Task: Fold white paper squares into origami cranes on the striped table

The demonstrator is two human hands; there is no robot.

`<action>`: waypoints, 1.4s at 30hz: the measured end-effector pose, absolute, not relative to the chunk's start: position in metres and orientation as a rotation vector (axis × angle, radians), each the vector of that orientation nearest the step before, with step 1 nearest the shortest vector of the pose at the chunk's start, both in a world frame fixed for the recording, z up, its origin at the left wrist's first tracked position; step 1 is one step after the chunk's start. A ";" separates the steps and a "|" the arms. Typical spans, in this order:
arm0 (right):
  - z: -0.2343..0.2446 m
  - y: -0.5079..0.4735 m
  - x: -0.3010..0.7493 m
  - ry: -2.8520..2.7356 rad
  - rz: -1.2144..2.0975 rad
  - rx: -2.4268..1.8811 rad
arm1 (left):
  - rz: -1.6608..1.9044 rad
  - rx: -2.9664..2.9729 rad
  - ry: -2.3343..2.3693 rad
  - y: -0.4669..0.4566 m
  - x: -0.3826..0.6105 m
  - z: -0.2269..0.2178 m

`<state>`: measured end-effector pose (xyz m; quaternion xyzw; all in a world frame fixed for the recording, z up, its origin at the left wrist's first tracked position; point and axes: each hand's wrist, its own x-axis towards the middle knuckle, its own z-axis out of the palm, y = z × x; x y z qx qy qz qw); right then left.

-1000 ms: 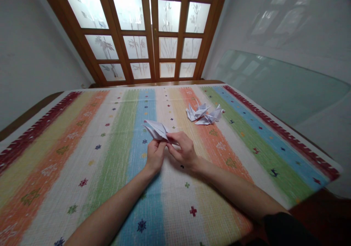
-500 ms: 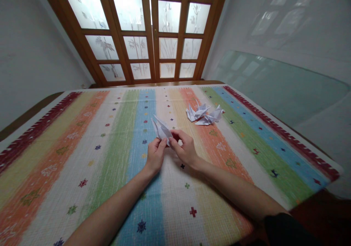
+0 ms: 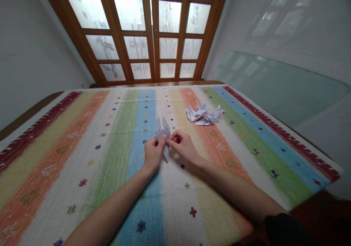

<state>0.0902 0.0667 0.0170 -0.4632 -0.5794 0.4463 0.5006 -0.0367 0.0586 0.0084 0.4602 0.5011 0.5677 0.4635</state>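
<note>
A white folded origami paper [image 3: 163,131] is held upright over the middle of the table, two narrow points sticking up and one flap hanging down. My left hand [image 3: 154,151] is closed on its left side, the thumb pressed across the front. At the paper's right edge, the thumb and index finger of my right hand [image 3: 184,146] pinch together, touching it; the exact grip is partly hidden. Farther back and to the right, several white origami cranes [image 3: 205,114] lie close together on the cloth.
A striped tablecloth [image 3: 109,165] with small printed figures covers the table. Behind the far edge stand wooden doors [image 3: 155,55] with frosted panes. A pane of glass [image 3: 274,81] leans along the right wall.
The origami paper has turned from leaning left to pointing straight up, and a lower flap now shows beneath the fingers. My right hand has shifted slightly to the paper's right edge.
</note>
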 end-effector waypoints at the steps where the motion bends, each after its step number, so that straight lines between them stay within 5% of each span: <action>1: 0.017 0.067 0.091 -1.410 1.084 -1.103 | 1.398 1.130 1.244 0.059 -0.037 0.008; 14: 0.024 0.074 0.098 -1.292 1.072 -1.056 | 1.138 1.522 1.313 0.050 -0.033 0.013; 26: 0.021 0.068 0.094 -1.180 0.840 -1.086 | 1.289 1.540 1.336 0.048 -0.034 0.008; 42: 0.031 0.073 0.101 -1.157 1.096 -0.957 | 1.174 1.173 0.998 0.052 -0.033 0.013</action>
